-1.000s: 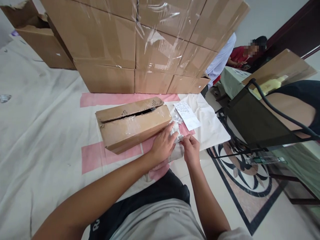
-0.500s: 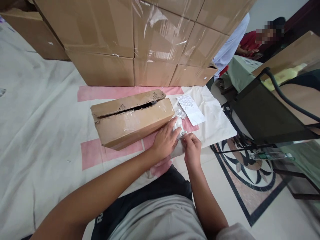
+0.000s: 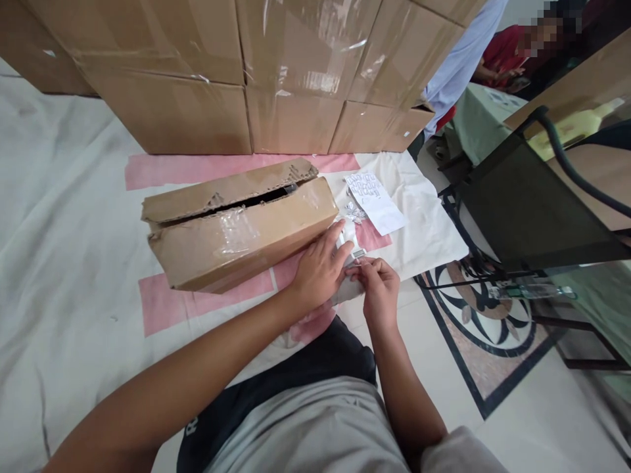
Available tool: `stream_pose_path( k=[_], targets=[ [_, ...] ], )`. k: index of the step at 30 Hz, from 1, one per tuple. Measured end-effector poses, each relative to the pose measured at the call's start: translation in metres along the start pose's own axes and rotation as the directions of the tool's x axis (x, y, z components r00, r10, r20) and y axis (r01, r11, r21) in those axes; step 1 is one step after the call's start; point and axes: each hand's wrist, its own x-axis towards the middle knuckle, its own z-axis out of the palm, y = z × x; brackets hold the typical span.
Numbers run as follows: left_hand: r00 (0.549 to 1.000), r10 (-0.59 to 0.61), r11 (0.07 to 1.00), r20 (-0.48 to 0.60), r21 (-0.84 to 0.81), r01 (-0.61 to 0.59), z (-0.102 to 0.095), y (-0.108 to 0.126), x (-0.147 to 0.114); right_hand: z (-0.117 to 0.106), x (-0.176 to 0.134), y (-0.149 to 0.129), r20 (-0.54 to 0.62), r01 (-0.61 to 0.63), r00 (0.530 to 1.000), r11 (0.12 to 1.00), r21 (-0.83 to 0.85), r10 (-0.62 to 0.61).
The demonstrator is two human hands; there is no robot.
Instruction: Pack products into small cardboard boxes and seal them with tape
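Note:
A small white object with a grey rectangular window [image 3: 358, 252] lies at the table's edge, close to the right end of a worn cardboard box [image 3: 256, 230]. My left hand [image 3: 320, 269] steadies it, thumb and fingers around its left side, covering part of it. My right hand [image 3: 379, 282] is closed in a pinch at the near edge of the white object. Something thin and pale shows at those fingertips, too small to name. Just beyond lie a sheet of small printed labels [image 3: 377, 203] and some crumpled shiny bits [image 3: 353, 211].
Stacked, taped cartons [image 3: 296, 118] wall off the back of the cloth-covered table [image 3: 73, 230]. To the right stand a dark mesh chair [image 3: 532, 197] and a plastic bottle [image 3: 535, 291] above the patterned floor. Another person in a red shirt [image 3: 503, 56] sits beyond.
The view has shifted slightly, so the box and cartons appear further left and higher. My right fingers have drawn a little toward me, with a thin pale bit now showing at their tips.

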Motion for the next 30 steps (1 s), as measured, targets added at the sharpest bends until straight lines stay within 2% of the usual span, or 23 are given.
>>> stream_pose_path(
  k=[10, 17, 23, 28, 30],
  targets=[
    [0.999, 0.012, 1.000, -0.033, -0.014, -0.012, -0.002, 0.002, 0.001, 0.001, 0.000, 0.002, 0.000, -0.033, 0.999, 0.992, 0.120, 0.033],
    [0.999, 0.019, 1.000, -0.043, -0.006, -0.019, -0.002, 0.002, 0.002, -0.004, 0.000, 0.007, 0.023, 0.016, 0.999, 0.976, 0.217, -0.022],
    [0.997, 0.059, 0.998, -0.048, -0.019, -0.060, -0.004, 0.003, 0.000, -0.006, -0.001, 0.010, 0.059, 0.008, 0.998, 0.976, 0.218, -0.022],
    [0.998, 0.056, 0.996, -0.024, -0.063, -0.057, -0.005, 0.003, -0.001, -0.004, -0.002, 0.013, 0.032, 0.056, 0.998, 0.984, 0.171, -0.062],
    [0.996, 0.066, 0.995, -0.052, -0.074, -0.069, -0.005, 0.003, 0.000, -0.004, -0.001, 0.014, 0.030, 0.058, 0.997, 0.983, 0.172, -0.064]
  ],
)
